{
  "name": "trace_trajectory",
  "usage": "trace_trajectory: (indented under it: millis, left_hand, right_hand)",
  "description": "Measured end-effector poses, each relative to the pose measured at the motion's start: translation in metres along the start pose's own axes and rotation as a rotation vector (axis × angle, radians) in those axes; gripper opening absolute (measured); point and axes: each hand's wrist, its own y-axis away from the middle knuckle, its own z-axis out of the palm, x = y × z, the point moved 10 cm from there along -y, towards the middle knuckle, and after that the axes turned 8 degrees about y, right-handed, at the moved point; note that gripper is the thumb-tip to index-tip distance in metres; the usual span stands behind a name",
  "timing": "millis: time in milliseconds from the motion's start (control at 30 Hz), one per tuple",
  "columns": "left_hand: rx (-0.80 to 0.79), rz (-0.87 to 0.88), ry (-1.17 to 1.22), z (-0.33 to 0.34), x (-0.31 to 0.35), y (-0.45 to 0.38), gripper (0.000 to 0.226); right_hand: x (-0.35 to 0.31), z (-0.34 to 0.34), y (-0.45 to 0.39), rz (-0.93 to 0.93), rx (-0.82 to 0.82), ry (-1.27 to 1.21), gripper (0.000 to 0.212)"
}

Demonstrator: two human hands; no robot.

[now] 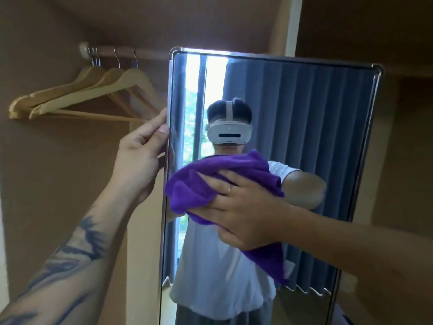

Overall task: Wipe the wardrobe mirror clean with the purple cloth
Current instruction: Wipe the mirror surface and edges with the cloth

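The tall wardrobe mirror (304,118) with a thin metal frame fills the middle and right of the view. My left hand (143,158) grips the mirror's left edge, fingers curled round the frame at about mid height. My right hand (236,207) presses the bunched purple cloth (199,181) flat against the glass near the left side, with fingers spread over it. A corner of the cloth hangs down below my wrist. The glass reflects a person in a white shirt and grey curtains.
Several wooden hangers (77,95) hang from a rail (131,53) inside the brown wardrobe at the upper left, close behind my left hand. A brown wardrobe panel (403,148) stands to the right of the mirror.
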Motion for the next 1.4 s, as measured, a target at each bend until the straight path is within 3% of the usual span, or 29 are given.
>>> trace_trajectory:
  millis: [100, 167, 300, 367, 467, 700, 800, 967, 1067, 1267, 1333, 1400]
  left_hand:
    - [-0.004, -0.029, 0.013, 0.001, -0.001, 0.002, 0.037]
    - [0.006, -0.046, 0.064, 0.002, -0.003, 0.002, 0.038]
    - [0.027, -0.035, 0.064, 0.001, -0.003, 0.001, 0.036]
    - [0.03, -0.043, 0.071, 0.001, -0.004, 0.002, 0.036]
    - [0.012, -0.055, 0.079, 0.002, -0.004, 0.004, 0.035]
    - [-0.02, -0.161, 0.207, 0.002, -0.01, 0.009, 0.043]
    - [-0.026, -0.164, 0.243, 0.003, -0.009, 0.011, 0.044]
    - [0.017, -0.154, 0.284, 0.002, -0.012, 0.01, 0.04]
    - [0.017, -0.167, 0.311, -0.001, -0.015, 0.009, 0.042]
    - [0.049, -0.198, 0.44, -0.003, -0.017, 0.011, 0.041]
    - [0.04, -0.203, 0.489, 0.0, -0.018, 0.014, 0.04]
    - [0.042, -0.204, 0.493, 0.0, -0.019, 0.014, 0.04]
  right_hand:
    - [0.009, -0.003, -0.006, -0.198, -0.03, 0.013, 0.065]
    - [0.048, -0.014, -0.025, -0.225, -0.031, 0.049, 0.059]
    - [0.156, -0.05, -0.073, 0.07, 0.028, 0.174, 0.063]
    - [0.174, -0.06, -0.084, 0.228, 0.065, 0.189, 0.066]
    - [0.137, -0.053, -0.078, 0.281, 0.123, 0.15, 0.067]
    - [0.005, -0.004, -0.023, -0.069, 0.064, -0.009, 0.058]
    - [0.031, -0.013, -0.036, -0.183, 0.037, 0.051, 0.056]
    - [0.164, -0.057, -0.078, 0.302, 0.116, 0.169, 0.061]
    - [0.153, -0.058, -0.082, 0.427, 0.17, 0.131, 0.062]
    - [0.057, -0.024, -0.05, 0.102, 0.095, 0.042, 0.061]
    - [0.063, -0.026, -0.053, 0.012, 0.087, 0.048, 0.059]
    - [0.098, -0.037, -0.067, 0.053, 0.109, 0.096, 0.059]
